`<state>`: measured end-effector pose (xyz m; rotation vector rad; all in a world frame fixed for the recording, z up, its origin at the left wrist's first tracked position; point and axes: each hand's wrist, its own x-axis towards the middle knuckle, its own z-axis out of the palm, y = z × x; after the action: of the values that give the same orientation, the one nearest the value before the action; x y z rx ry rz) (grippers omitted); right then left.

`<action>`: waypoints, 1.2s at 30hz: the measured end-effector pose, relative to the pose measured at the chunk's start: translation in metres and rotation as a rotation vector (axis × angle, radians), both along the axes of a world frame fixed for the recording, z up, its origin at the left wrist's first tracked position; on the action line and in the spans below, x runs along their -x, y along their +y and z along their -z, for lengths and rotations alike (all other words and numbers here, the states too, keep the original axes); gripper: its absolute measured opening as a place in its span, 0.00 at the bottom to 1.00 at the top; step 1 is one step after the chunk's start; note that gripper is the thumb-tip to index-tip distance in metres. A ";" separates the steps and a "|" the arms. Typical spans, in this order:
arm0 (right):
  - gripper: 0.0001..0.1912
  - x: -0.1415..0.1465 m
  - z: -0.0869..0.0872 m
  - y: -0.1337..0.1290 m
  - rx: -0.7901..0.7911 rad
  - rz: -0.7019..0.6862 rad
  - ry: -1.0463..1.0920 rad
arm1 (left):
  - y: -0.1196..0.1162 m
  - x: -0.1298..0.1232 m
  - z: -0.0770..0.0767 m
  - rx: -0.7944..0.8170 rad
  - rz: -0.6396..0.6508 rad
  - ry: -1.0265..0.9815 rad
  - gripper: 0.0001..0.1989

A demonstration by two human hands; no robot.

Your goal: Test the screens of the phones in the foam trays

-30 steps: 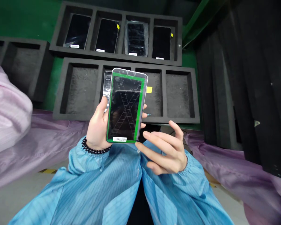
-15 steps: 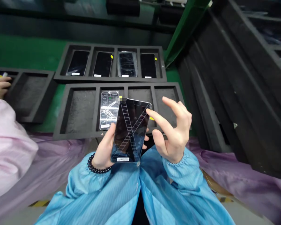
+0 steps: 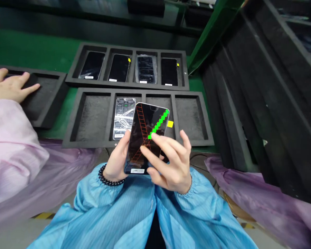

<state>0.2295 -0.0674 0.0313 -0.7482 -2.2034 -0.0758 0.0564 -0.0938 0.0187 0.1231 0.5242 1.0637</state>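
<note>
My left hand (image 3: 117,159) is wrapped round a smartphone (image 3: 138,133), gripping it by its left edge from below. Two crossing ladder-like bands in red lines show on its dark screen, and green blocks fill the upper right arm of the cross. A white label is at its bottom end, and a yellow tag sticks out at the right edge. Over the lower right of the screen is my right hand (image 3: 172,164), fingers apart and holding nothing, with fingertips at the glass. Just behind lies a second smartphone (image 3: 123,119) in clear film, its screen lit with a grid.
The near black foam tray (image 3: 90,143) has several compartments. Behind it, another foam tray (image 3: 98,83) holds several dark phones. At left, a co-worker's hand (image 3: 10,84) hovers over a third tray (image 3: 52,100). Black foam stacks (image 3: 230,97) rise on the right.
My right hand has slid down and left from the phone's top right corner. The screen's white bands have turned red, with one arm green. The co-worker's hand has moved right.
</note>
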 end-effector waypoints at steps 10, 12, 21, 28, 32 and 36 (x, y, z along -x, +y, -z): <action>0.18 0.010 0.019 -0.028 -0.054 -0.254 -0.095 | 0.000 0.005 -0.007 0.041 0.104 -0.051 0.38; 0.20 0.009 0.013 -0.020 -0.048 -0.295 -0.058 | 0.001 0.005 -0.008 0.042 0.114 -0.041 0.37; 0.26 0.013 -0.029 0.046 0.010 0.077 -0.032 | -0.001 -0.007 -0.003 -0.016 -0.026 0.035 0.26; 0.25 0.018 -0.026 0.045 -0.010 0.066 -0.095 | -0.002 -0.003 -0.002 0.000 -0.013 0.012 0.28; 0.23 0.010 -0.020 0.029 0.004 0.016 -0.099 | 0.002 0.003 -0.004 -0.032 -0.005 -0.009 0.29; 0.20 0.000 -0.010 0.012 0.038 -0.042 -0.112 | 0.009 0.008 -0.012 -0.008 -0.072 0.083 0.31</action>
<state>0.2299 -0.0559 0.0415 -0.7344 -2.3315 -0.0559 0.0489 -0.0850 0.0304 0.1573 0.6029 1.1344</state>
